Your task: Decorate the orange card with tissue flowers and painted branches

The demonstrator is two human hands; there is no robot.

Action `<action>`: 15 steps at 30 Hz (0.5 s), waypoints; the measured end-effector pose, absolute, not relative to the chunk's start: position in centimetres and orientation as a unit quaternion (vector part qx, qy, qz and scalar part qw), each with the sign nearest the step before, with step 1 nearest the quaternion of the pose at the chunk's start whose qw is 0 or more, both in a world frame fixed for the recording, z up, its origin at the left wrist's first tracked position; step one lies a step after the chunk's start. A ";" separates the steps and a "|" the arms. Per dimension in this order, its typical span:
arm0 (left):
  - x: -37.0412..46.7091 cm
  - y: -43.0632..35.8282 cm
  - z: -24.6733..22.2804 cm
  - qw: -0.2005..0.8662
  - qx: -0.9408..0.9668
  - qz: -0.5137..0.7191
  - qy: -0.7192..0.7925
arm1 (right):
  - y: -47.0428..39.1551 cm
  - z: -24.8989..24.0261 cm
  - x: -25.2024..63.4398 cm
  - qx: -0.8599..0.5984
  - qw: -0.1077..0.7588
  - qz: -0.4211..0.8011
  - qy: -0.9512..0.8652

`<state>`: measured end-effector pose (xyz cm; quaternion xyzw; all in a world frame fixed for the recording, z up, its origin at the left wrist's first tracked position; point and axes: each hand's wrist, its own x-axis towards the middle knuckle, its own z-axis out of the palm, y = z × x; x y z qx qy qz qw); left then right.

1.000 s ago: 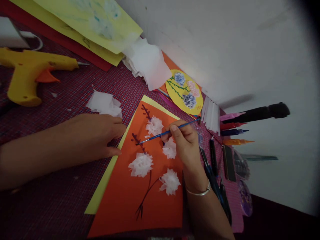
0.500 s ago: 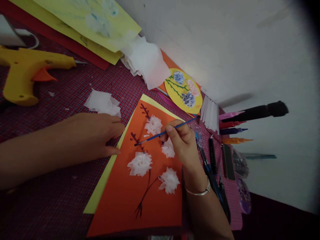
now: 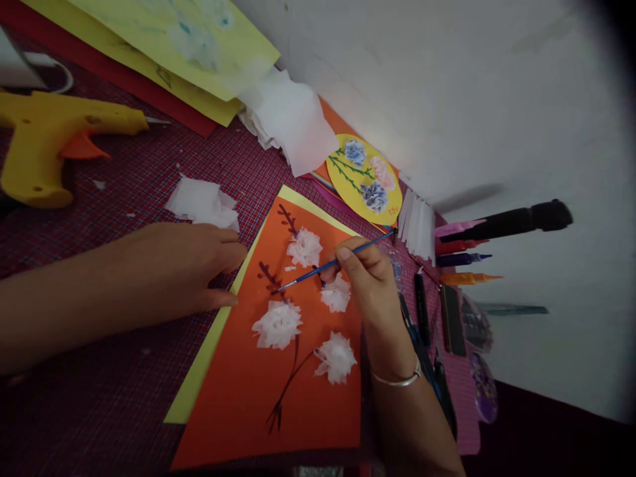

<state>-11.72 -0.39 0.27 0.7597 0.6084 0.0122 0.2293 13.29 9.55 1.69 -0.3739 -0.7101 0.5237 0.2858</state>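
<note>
Your right hand [image 3: 365,278] pinches a slim blue paintbrush [image 3: 308,275] between thumb and fingers, its bristles angling left and down from the grip to a dark painted sprig [image 3: 268,273] on the orange sheet [image 3: 298,417]; whether they touch is too fine to tell. Short, light strokes from the fingertips should suit leaves this small, with the wrist quiet and the palm clear of any damp paint. Mind the white tissue flower [image 3: 336,293] just beside your knuckles, which would crush easily, and the larger one [image 3: 278,324] just below the bristles. Left of the grip, your left hand [image 3: 203,265] holds nothing, fingers loosely parted at the edge of the yellow sheet [image 3: 191,391] beneath; light pressure there would steady the work. Well beyond, a yellow glue gun [image 3: 40,146] lies on the checked cloth [image 3: 134,179].
</note>
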 end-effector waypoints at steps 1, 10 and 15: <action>-11.7 -0.4 0.3 0.228 0.759 0.008 0.610 | 9.5 1.7 13.3 -0.373 0.283 0.520 -0.714; -11.8 -0.4 0.1 0.229 0.757 0.013 0.612 | 9.3 2.5 13.6 -0.348 0.247 0.479 -0.767; -11.7 -0.3 0.5 0.250 0.759 0.046 0.599 | 9.4 3.9 13.8 -0.334 0.285 0.492 -0.752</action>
